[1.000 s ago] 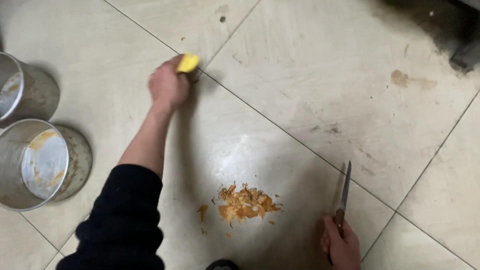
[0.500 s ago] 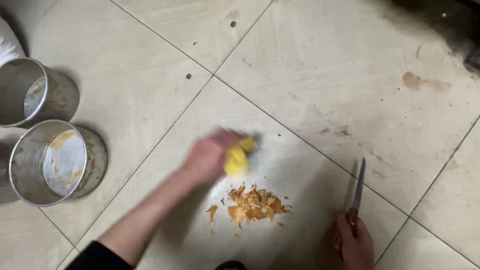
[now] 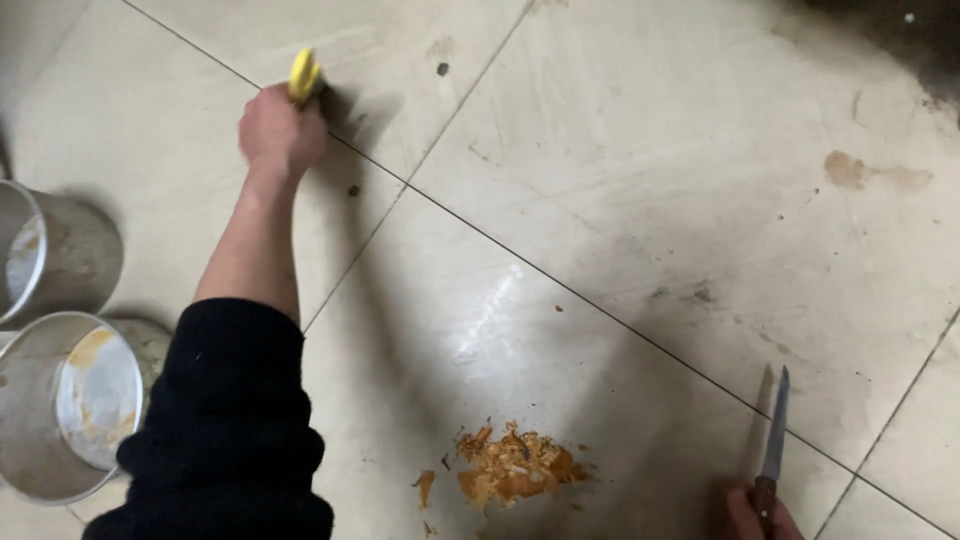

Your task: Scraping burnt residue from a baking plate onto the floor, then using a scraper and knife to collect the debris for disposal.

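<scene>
The tiled floor [image 3: 640, 200] fills the frame, pale and scuffed, with dark grout lines crossing it on the diagonal. Your left arm in its black sleeve [image 3: 230, 420] comes up from the lower left. Two metal containers [image 3: 60, 400] sit at the left edge, one above the other, the lower one smeared with orange inside. A heap of orange peelings [image 3: 515, 470] lies at lower centre. Your left hand [image 3: 280, 130] is in the upper left, fingers closed tight around a yellow piece [image 3: 302, 73] that pokes out above your fist, down against the floor. At the lower right, your right hand [image 3: 765, 515] is barely in frame, closed on the handle of a knife [image 3: 775, 425], blade pointing up the frame.
</scene>
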